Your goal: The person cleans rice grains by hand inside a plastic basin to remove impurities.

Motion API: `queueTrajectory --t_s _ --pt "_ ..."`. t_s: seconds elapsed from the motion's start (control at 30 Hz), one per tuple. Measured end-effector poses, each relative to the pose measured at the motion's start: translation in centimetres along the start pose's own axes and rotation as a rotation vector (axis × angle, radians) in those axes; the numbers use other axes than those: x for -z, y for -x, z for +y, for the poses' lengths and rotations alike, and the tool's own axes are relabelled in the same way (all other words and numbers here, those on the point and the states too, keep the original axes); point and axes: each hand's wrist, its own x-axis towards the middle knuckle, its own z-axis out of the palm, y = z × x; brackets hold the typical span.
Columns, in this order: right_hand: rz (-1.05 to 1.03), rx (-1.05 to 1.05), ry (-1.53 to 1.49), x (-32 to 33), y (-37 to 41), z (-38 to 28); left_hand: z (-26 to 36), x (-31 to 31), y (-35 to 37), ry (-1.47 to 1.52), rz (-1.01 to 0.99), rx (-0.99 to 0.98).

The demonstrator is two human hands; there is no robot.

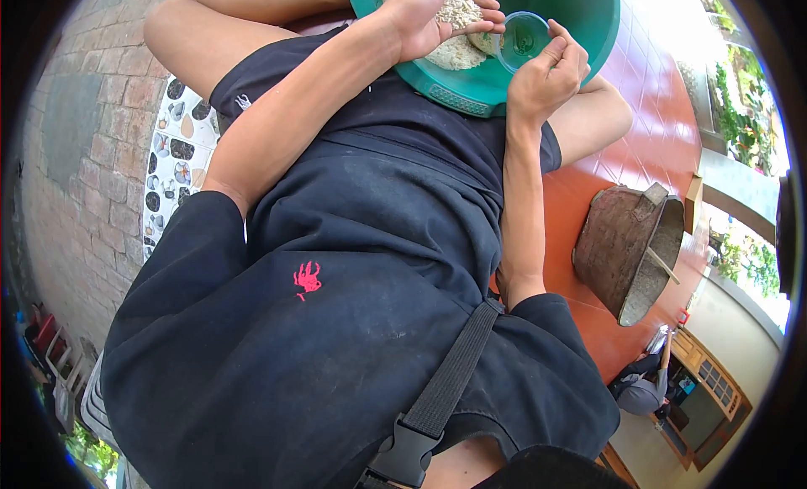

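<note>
A green plastic basin [580,22] rests on the person's lap at the top, with pale grains [456,53] inside near its left and lower part. My left hand [416,22] is palm up over the basin with its fingers extended, and a small heap of grains [460,10] lies on it. At the right side of the basin, my right hand [551,75] grips the rim of a clear round container [524,40], which is tilted close to the left fingertips. Greenish bits show in or through the container; which one I cannot tell.
A worn brown pot [620,241] with a stick in it stands on the red tiled floor [576,195] at right. Another person [643,396] is farther off at lower right. Brick paving [109,153] and a pebble-patterned strip [181,144] lie at left.
</note>
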Motion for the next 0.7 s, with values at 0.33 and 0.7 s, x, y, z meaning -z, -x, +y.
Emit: queueTrajectory --t_s 0.33,0.7 --pt "-0.224 0.319 -0.204 -0.3 -0.1 -1.7 -0.7 1.0 -0.8 0.030 -0.071 -0.043" --pt "-0.351 0.325 -0.239 -0.9 0.1 -1.9 -1.2 2.5 -1.7 0.021 -0.184 -0.033"
